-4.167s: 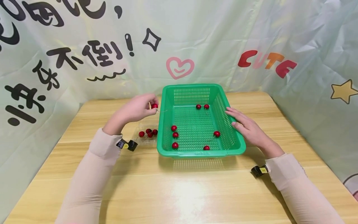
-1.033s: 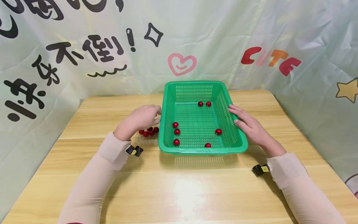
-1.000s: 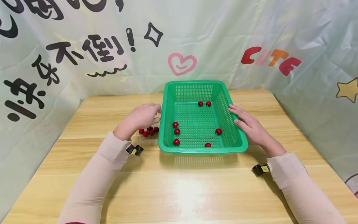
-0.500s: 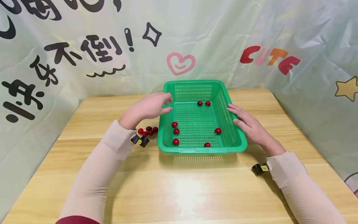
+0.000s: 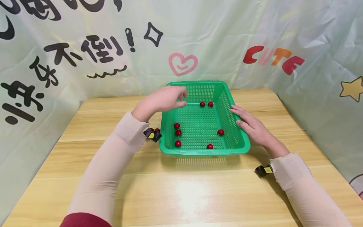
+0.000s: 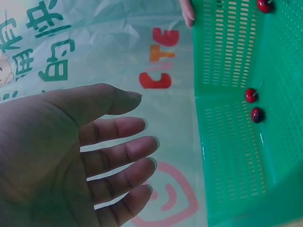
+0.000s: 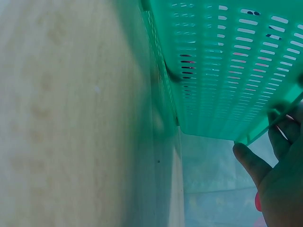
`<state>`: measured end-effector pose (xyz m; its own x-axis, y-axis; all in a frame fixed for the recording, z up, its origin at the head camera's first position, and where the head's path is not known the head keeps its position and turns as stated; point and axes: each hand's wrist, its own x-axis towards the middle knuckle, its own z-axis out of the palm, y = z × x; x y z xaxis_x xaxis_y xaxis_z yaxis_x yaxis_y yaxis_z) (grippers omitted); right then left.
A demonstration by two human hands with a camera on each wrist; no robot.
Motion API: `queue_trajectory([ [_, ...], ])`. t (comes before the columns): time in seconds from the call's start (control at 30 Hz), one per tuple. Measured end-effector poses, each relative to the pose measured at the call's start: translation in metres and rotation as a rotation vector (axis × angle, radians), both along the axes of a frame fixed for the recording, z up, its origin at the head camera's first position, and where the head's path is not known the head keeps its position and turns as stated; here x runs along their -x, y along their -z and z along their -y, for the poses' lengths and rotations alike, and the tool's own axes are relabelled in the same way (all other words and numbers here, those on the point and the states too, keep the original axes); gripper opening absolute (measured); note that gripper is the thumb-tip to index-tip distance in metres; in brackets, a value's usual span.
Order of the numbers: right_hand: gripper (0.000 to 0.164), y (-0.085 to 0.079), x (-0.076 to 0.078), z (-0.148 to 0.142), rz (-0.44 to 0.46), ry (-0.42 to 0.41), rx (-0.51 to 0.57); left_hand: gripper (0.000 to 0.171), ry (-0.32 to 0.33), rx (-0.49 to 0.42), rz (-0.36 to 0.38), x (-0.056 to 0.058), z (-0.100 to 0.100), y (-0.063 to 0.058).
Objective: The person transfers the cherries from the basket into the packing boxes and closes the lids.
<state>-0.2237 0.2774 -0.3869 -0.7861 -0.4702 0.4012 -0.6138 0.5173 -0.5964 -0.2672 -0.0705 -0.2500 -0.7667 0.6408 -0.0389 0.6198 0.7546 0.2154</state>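
My left hand [image 5: 167,97] is held over the left rim of a green plastic basket [image 5: 204,153], its fingers spread loosely with nothing in them. In the left wrist view the palm and relaxed fingers of that left hand [image 6: 109,146] show no object. Inside the basket lie several red cherries with stems, among them one cherry [image 5: 220,132] at the right and one cherry [image 5: 177,143] at the near left. My right hand [image 5: 250,126] rests on the basket's right rim with fairly straight fingers and the thumb against the outside.
Left of the basket, more cherries [image 5: 157,130] lie low on the wooden table [image 5: 181,192], mostly hidden by my left wrist and its camera [image 5: 153,135]. A pale printed cloth [image 5: 215,37] hangs behind the table.
Earlier my left hand held a cherry beside the basket; that hand is now without it and has moved up and right over the basket. My right hand has stayed at the rim.
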Motion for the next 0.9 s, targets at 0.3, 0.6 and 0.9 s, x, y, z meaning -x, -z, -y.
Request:
queue_trajectory([
  [0.3,0.046,0.003,0.002,-0.002,-0.011,-0.004,-0.008,0.033,0.016,0.055,0.047,0.006,-0.028,0.011],
  [0.6,0.046,0.002,0.002,-0.003,0.011,0.009,-0.008,0.030,0.082,0.080,0.016,0.008,-0.063,0.024],
  [0.9,0.045,0.002,0.003,-0.004,0.031,0.009,-0.015,0.040,0.147,0.250,0.043,0.008,-0.104,0.042],
])
